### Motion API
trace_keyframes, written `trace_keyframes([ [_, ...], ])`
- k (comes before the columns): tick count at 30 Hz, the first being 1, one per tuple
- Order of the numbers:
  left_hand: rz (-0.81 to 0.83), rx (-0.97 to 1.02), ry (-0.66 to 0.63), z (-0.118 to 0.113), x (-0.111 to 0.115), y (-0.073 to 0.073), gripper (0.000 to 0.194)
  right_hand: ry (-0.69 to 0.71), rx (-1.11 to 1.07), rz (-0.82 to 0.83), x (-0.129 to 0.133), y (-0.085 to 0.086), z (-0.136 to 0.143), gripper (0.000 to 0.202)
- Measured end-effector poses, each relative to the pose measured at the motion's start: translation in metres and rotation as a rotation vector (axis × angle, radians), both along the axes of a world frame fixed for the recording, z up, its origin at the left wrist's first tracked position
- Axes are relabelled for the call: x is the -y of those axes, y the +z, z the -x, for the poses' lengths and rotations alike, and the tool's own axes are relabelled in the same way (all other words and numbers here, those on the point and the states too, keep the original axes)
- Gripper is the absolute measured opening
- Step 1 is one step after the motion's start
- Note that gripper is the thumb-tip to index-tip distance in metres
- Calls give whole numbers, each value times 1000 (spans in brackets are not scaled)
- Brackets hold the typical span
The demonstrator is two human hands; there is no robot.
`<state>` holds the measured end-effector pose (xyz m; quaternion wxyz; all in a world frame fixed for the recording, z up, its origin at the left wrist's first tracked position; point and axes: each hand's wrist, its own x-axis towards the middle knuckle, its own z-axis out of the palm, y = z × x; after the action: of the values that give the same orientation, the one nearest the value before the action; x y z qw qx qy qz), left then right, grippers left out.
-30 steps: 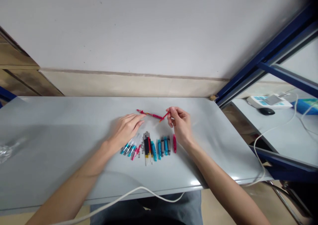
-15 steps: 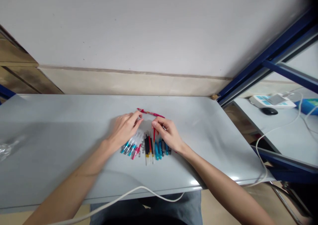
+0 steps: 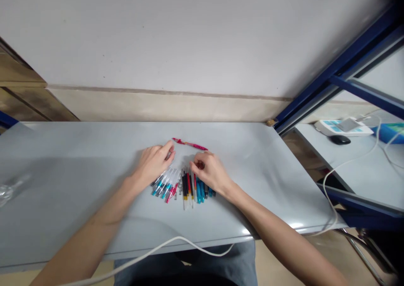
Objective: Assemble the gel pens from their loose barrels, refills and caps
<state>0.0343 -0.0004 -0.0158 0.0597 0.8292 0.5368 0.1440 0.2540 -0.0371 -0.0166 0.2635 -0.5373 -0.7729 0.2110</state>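
My left hand (image 3: 154, 163) hovers over the left side of the pen parts, fingers loosely bent, thumb apart from the forefinger, holding nothing visible. Below it lie several clear pen barrels (image 3: 167, 183) with blue, dark and red ends. My right hand (image 3: 211, 171) is above the right side, its fingers curved and nothing visible in them. Just under its fingertips, a red refill (image 3: 195, 182) lies beside a row of black and red refills (image 3: 187, 185). Several blue and dark grip pieces (image 3: 202, 191) are partly hidden by this hand. Beyond both hands lies a red pen (image 3: 190, 144).
The parts lie on a grey table (image 3: 94, 172) against a wall. A white cable (image 3: 176, 238) crosses its front edge. Clear plastic (image 3: 5, 192) lies at the far left. Past the blue frame (image 3: 303, 96), a black mouse (image 3: 340, 139) and a white device (image 3: 344, 127) stand on another table.
My right hand has let go of the red refill, which now lies beside the other refills. My left hand has drawn slightly to the left, away from the red pen.
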Motion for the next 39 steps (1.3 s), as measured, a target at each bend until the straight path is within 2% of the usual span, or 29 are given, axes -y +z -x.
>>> trace_keyframes([
  [6, 91, -52, -35, 8, -6, 1, 12, -20, 44, -15, -4, 4, -7, 41],
  [11, 171, 17, -76, 11, -8, 5, 13, -124, 46, -183, -21, 0, -26, 12],
  [12, 179, 28, -82, 11, -8, 6, 14, -131, 72, -201, -24, -2, -29, 14],
  [14, 184, 36, -90, 10, -7, 7, 17, -112, 136, -195, -30, -8, -34, 26],
  [16, 183, 22, -97, 10, -7, 8, 21, -80, 187, -168, -34, -12, -36, 29],
  [21, 164, -48, -92, 9, -5, 7, 31, -51, 204, -117, -42, -17, -32, 8],
  [23, 151, -67, -84, 8, -5, 7, 33, -47, 196, -122, -44, -17, -29, 8],
  [25, 86, -34, -73, 7, -4, 7, 32, -46, 176, -141, -44, -16, -27, 12],
  [29, -243, 116, -89, 2, -4, 6, 29, -20, 101, -188, -40, -11, -23, 17],
  [31, -352, 112, -121, 0, -4, 6, 33, 13, 43, -208, -37, -8, -20, 18],
  [34, -377, 89, -204, -1, -4, 4, 34, 61, -131, -188, -32, -5, -13, 15],
  [36, -371, 91, -248, -2, -3, 3, 27, 71, -261, -128, -29, -2, -8, 15],
  [39, -373, 85, -243, -2, -3, 2, 21, 78, -340, -33, -30, 5, -7, 21],
])
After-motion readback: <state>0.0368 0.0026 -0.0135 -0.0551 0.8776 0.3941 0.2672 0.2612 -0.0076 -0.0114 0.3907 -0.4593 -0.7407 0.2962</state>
